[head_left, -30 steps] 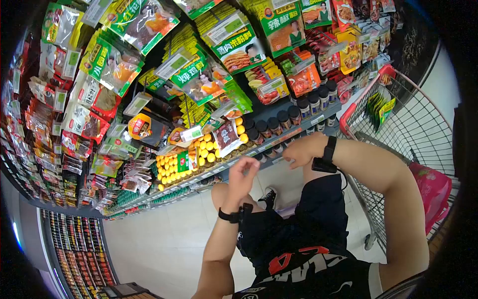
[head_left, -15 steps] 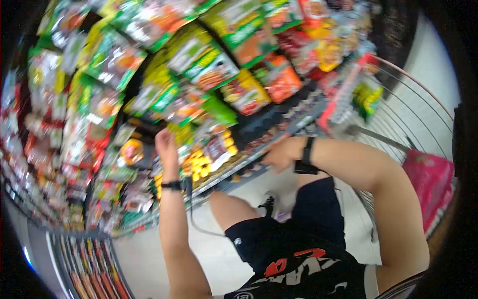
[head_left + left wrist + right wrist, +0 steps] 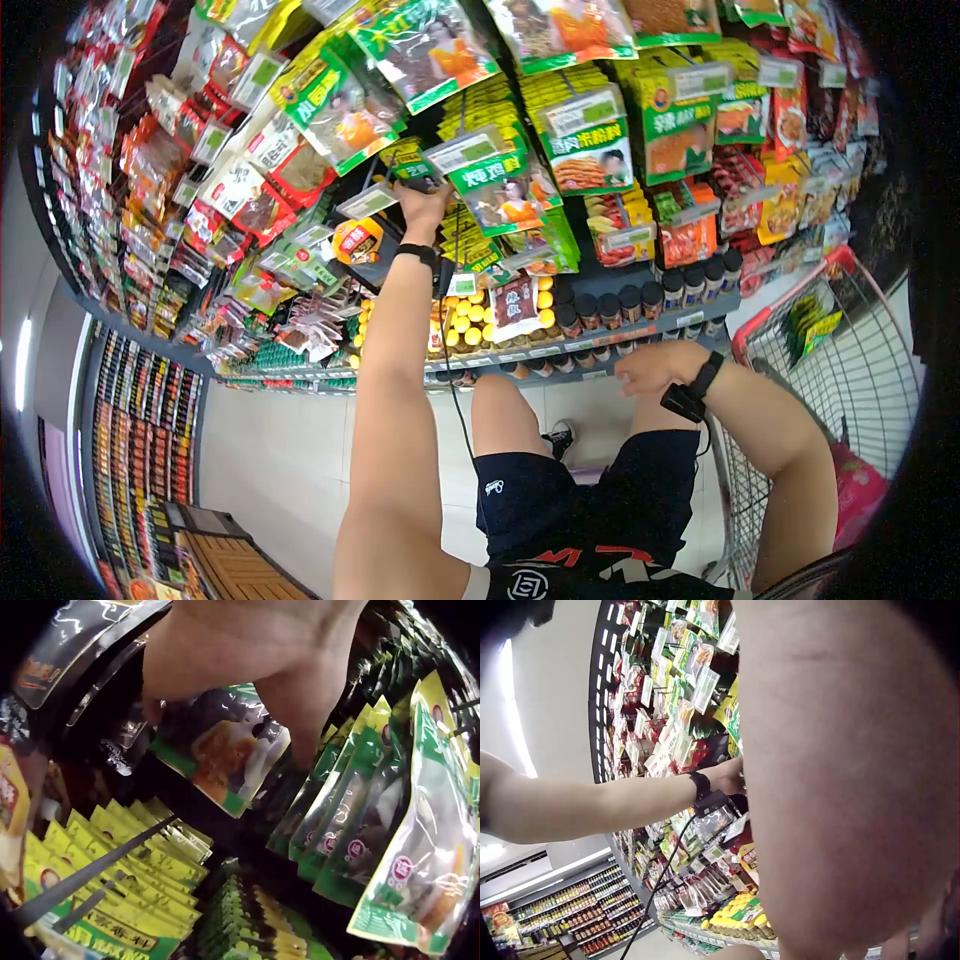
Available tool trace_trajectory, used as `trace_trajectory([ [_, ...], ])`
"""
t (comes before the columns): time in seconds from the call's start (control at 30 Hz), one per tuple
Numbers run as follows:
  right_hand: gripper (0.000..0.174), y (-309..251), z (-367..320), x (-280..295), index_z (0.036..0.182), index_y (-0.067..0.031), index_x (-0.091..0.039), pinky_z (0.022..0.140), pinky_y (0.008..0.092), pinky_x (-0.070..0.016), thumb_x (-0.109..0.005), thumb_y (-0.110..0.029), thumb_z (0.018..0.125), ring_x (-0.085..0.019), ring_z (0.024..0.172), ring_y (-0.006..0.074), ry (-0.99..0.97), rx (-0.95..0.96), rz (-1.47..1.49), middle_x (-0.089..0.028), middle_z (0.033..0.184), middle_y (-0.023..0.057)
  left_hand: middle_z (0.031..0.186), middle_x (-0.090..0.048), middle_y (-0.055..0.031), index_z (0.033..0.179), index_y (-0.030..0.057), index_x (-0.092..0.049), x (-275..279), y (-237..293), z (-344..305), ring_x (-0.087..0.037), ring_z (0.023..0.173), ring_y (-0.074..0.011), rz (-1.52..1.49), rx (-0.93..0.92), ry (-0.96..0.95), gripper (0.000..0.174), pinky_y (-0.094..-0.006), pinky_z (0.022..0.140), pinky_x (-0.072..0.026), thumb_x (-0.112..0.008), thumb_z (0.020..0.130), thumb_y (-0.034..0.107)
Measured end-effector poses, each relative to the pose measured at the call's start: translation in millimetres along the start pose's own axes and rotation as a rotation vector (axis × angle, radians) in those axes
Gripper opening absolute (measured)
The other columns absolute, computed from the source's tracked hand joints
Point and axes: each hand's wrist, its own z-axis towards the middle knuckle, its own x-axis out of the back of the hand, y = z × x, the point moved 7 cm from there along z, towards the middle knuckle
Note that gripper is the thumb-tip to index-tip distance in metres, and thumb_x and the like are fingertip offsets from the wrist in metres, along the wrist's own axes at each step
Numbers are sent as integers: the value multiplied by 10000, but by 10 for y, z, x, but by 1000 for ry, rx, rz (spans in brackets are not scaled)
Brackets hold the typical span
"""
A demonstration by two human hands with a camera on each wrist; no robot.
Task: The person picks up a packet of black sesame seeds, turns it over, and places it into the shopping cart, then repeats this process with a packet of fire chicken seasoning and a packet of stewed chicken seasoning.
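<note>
My left hand (image 3: 422, 208) reaches in among the hanging seasoning packets, under a price tag. In the left wrist view, the hand (image 3: 255, 645) covers the top of a clear-fronted seasoning packet (image 3: 225, 754) with a green lower border. Thumb and fingers reach round its two sides; the palm hides its upper part. More packets (image 3: 405, 877) hang close by on the right, and yellow packets (image 3: 112, 877) lie lower left. My right hand (image 3: 655, 368) hangs loosely curled before the lower shelf, holding nothing.
A red-rimmed shopping cart (image 3: 800, 320) stands at the right, with green-yellow packets (image 3: 815, 322) and a pink bag (image 3: 858, 492) in it. Dark-lidded jars (image 3: 610, 308) and yellow-capped containers (image 3: 465, 325) line the shelf below. A cable (image 3: 452, 385) runs down from the left wrist.
My left hand has gone from in front of the lower shelf up and forward to the hanging packets, its arm now stretched out. The right hand stays low. The head view has shifted.
</note>
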Motion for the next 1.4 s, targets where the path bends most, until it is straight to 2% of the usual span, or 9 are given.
trace_trajectory([
  [0.1,511,102,28,-13,1175,-63,-608,859,476,-484,-597,-466,860,-608,1041,384,2,-54,-32,-642,1125,210,1332,-447,-309,1429,-106,-124,116,222,-124,-473,1258,-351,-239,44,-108,1259,-399,1056,-377,-918,571,360],
  [0.2,513,180,32,-39,1179,-59,-603,867,474,-482,-604,-463,863,-604,1048,390,-2,-59,-47,-641,1125,214,1365,-418,-301,1442,-70,-99,-117,-146,34,-463,1270,-351,-205,-22,31,1288,-425,1055,-374,-919,563,393],
  [0.43,527,135,42,-40,1216,-50,-591,914,459,-470,-607,-452,875,-588,1094,394,-41,-67,-10,-629,1159,225,1392,-417,-271,1462,-9,-147,-113,-153,4,-479,1254,-382,-90,44,26,1246,-450,1034,-393,-879,576,475],
  [0.57,532,182,89,-105,1203,-40,-581,816,451,-501,-621,-448,864,-642,958,370,24,-4,-67,-687,988,176,1427,-324,-296,1446,-6,-197,-78,-118,-54,-520,1194,-393,-98,109,-96,1185,-472,1028,-388,-864,595,478],
  [0.67,538,225,122,-142,1218,-42,-578,859,457,-486,-614,-450,869,-618,1017,378,-18,-31,-53,-663,1061,194,1376,-295,-263,1408,-20,-236,-99,-237,-93,-560,1100,-377,-168,163,-24,1074,-479,878,-518,-872,633,366],
  [0.83,549,217,90,-111,1226,-42,-586,923,469,-461,-608,-465,878,-582,1105,396,-53,-71,-27,-627,1165,234,1213,-314,-182,1289,-39,-237,441,304,-719,-614,808,-248,-640,229,-53,842,-305,450,-572,-819,714,156],
  [1.0,571,138,91,-92,1186,-40,-613,906,472,-464,-565,-527,894,-598,1077,385,-38,-33,-37,-647,1129,223,1237,-439,-137,1317,99,-220,685,210,-1378,-471,1127,-237,-970,505,-304,758,-465,870,-410,-754,791,208],
  [1.2,602,-162,54,-5,1122,-38,-644,886,451,-476,-458,-582,945,-615,1026,370,4,-3,28,-666,1070,198,1224,-483,-103,1332,120,-258,869,105,-1989,-461,1154,-232,-952,543,-565,704,-502,888,-402,-720,825,280],
  [1.4,651,-480,71,135,1198,-40,-578,841,350,-487,-449,-626,946,-601,972,174,54,430,579,-640,1080,77,1010,-546,-69,1391,118,-251,579,18,-3463,-562,847,-148,-863,426,-763,738,-261,672,-470,-691,883,423],
])
